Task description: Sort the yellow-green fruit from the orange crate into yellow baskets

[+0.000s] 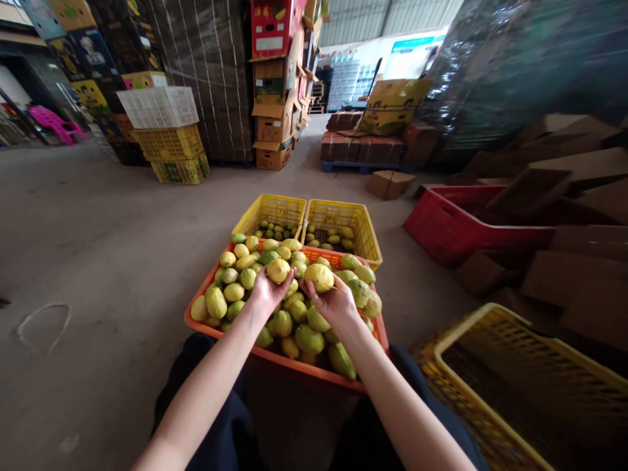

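Observation:
My left hand (267, 292) is closed around a yellow oval fruit (278, 270), which rests in the palm and fingers. In my right hand (336, 301) lies a larger, lumpy yellow fruit (318, 278). Both look like small papayas, though I cannot be sure of the kind. The hands are side by side, slightly apart, above an orange crate (314, 374) heaped with similar green and yellow fruits (309, 339). That crate stands between my knees.
Beyond the orange crate, two yellow crates, the left one (245, 216) and the right one (371, 235), hold fruits at the bottom. At right are another yellow crate (471, 320), a red tub (432, 226) and flattened cardboard (579, 261). Stacked crates (169, 144) stand far left.

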A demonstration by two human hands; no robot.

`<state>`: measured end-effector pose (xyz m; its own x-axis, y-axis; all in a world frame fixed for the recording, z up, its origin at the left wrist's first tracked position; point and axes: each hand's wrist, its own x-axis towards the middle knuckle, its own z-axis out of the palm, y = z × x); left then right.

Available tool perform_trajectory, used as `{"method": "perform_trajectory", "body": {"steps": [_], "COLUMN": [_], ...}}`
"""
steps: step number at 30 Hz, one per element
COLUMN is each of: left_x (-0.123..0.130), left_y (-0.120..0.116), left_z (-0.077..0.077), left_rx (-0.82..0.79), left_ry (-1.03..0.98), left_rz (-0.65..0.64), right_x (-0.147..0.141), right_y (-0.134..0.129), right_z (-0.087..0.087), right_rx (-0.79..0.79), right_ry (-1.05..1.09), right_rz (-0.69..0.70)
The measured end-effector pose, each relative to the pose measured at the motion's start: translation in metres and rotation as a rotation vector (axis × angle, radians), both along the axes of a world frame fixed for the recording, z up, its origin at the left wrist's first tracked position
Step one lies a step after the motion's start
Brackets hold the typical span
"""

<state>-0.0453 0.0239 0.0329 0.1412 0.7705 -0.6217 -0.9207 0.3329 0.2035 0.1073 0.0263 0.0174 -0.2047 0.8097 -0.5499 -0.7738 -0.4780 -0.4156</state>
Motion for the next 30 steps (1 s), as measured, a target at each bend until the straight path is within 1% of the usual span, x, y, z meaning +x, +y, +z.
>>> {"method": "perform_trajectory", "body": {"steps": [3, 7, 10, 13, 16, 18, 19, 21, 23, 25, 26, 27, 28, 29, 30], "left_x": [0.0, 0.0, -0.001, -0.004, -0.008, -0.009, -0.009, -0.006, -0.003, 0.001, 0.002, 0.002, 0.002, 0.002, 0.0], "left_y": [0.001, 0.001, -0.001, -0.003, -0.002, -0.001, 0.0, -0.002, -0.008, -0.013, -0.012, -0.009, -0.002, 0.009, 0.023], "left_z": [-0.002, -0.006, -0.006, -0.003, 0.0, -0.004, -0.008, -0.02, -0.037, -0.051, -0.055, -0.055, -0.052, -0.044, -0.033], "left_rx": [0.002, 0.003, 0.075, 0.167, 0.197, 0.166, 0.134, 0.024, -0.136, -0.225, -0.249, -0.261, -0.264, -0.248, -0.221], "left_ry": [-0.015, -0.032, -0.043, -0.05, -0.04, -0.012, 0.001, 0.022, 0.057, 0.098, 0.118, 0.138, 0.155, 0.178, 0.198], "left_rz": [-0.003, -0.016, -0.032, -0.041, -0.061, -0.074, -0.077, -0.085, -0.103, -0.119, -0.123, -0.121, -0.114, -0.097, -0.074], "right_x": [0.002, -0.001, -0.003, -0.002, 0.001, 0.004, 0.005, 0.008, 0.011, 0.014, 0.016, 0.018, 0.02, 0.021, 0.022], "right_y": [0.002, 0.001, -0.001, -0.002, -0.003, -0.001, 0.0, 0.003, 0.007, 0.01, 0.011, 0.012, 0.013, 0.014, 0.015], "right_z": [-0.004, -0.005, -0.004, -0.002, -0.001, -0.002, -0.003, -0.004, -0.004, -0.003, -0.001, 0.0, 0.002, 0.004, 0.006], "right_rx": [0.022, -0.017, -0.02, 0.002, 0.034, 0.037, 0.032, 0.012, -0.029, -0.064, -0.069, -0.065, -0.053, -0.043, -0.037], "right_ry": [0.008, -0.008, -0.023, -0.015, 0.003, -0.022, -0.043, -0.078, -0.083, -0.071, -0.065, -0.063, -0.062, -0.062, -0.058], "right_rz": [0.018, -0.016, -0.036, -0.052, -0.061, -0.038, -0.025, -0.034, -0.082, -0.123, -0.134, -0.14, -0.143, -0.145, -0.143]}}
